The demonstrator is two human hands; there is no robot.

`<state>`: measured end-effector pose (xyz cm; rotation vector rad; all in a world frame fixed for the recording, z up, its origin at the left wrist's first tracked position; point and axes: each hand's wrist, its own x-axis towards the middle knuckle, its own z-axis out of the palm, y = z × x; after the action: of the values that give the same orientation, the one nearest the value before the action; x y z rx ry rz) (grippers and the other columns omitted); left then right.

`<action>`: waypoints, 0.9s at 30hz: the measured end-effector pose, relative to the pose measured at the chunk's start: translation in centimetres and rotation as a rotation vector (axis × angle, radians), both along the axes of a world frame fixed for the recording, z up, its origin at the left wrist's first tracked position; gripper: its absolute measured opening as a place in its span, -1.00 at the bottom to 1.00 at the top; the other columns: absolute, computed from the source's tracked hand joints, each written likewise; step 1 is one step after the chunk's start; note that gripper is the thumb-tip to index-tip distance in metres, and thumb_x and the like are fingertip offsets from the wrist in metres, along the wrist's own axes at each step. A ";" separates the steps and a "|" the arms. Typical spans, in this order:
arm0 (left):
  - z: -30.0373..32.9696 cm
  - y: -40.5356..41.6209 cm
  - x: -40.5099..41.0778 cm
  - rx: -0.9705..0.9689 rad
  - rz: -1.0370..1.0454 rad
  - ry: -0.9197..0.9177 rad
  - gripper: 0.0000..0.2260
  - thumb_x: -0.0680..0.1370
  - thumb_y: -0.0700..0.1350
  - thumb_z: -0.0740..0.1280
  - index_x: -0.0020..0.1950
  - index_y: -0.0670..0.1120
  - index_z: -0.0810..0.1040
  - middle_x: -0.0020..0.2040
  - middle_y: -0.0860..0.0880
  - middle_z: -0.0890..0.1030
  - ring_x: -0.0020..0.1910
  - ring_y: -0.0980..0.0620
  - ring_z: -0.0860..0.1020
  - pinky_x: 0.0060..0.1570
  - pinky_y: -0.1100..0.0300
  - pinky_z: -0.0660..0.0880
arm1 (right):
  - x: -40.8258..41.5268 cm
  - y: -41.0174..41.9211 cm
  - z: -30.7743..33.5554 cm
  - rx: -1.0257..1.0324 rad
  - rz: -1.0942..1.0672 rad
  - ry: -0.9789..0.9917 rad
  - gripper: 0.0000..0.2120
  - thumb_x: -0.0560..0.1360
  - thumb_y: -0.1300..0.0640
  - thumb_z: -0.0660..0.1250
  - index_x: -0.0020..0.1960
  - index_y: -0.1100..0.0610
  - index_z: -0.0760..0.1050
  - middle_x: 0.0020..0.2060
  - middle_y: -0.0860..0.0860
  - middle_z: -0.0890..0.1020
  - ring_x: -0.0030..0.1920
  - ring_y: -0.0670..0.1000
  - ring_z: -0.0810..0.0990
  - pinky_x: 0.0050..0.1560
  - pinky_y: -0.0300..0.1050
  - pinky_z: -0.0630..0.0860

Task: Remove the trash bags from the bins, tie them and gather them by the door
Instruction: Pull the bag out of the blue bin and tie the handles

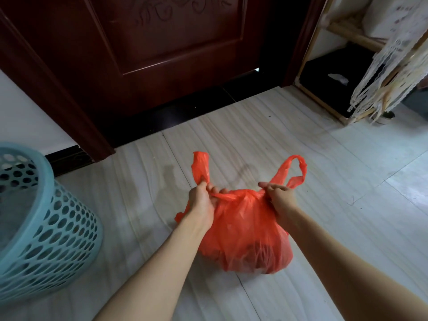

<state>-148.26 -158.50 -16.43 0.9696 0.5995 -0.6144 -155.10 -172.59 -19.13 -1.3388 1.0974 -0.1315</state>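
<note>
Left hand (201, 200), right hand (279, 195) gripping bag handles (292, 173)

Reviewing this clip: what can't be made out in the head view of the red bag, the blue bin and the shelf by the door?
- Red trash bag: contents show only as a dark lump through the plastic.
- Its knot: the grip of left hand and right hand covers the neck.
- Blue bin: cut off by the left edge.
- Shelf: lower level in shadow, partly behind the lace cloth.
</note>
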 end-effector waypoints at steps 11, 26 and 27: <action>-1.7 5.2 0.7 0.220 -0.002 0.200 -0.66 0.56 -0.22 -0.04 -0.43 -0.11 0.23 -0.71 -0.02 0.32 -0.50 0.00 0.35 -0.29 0.13 0.40 | -2.8 -2.3 -1.7 -0.051 -0.215 0.159 -0.69 0.49 0.37 0.12 0.10 0.31 0.57 -0.22 0.08 0.56 -0.30 0.00 0.47 -0.17 -0.17 0.47; -1.9 2.3 -0.8 0.548 -0.591 -0.462 -0.88 0.46 -0.32 0.32 -0.05 -0.16 0.54 -0.11 -0.07 0.53 -0.11 0.00 0.52 -0.13 0.21 0.47 | -3.3 -0.6 -0.6 0.101 -0.051 0.012 -0.67 0.47 0.37 0.13 0.16 0.14 0.47 -0.04 0.21 0.60 -0.13 0.11 0.58 -0.16 -0.14 0.51; -2.0 1.6 -1.3 0.730 -0.567 -0.615 -0.88 0.46 -0.29 0.34 -0.01 -0.22 0.56 -0.08 -0.10 0.52 -0.06 -0.03 0.50 -0.03 0.21 0.41 | -3.3 -0.5 -0.5 0.105 -0.025 0.011 -0.67 0.47 0.38 0.12 0.15 0.13 0.46 -0.05 0.19 0.60 -0.16 0.10 0.58 -0.16 -0.14 0.50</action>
<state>-149.53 -156.86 -18.46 1.9581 -0.0422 -0.5484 -158.35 -173.06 -19.68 -1.2336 1.1154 -0.0837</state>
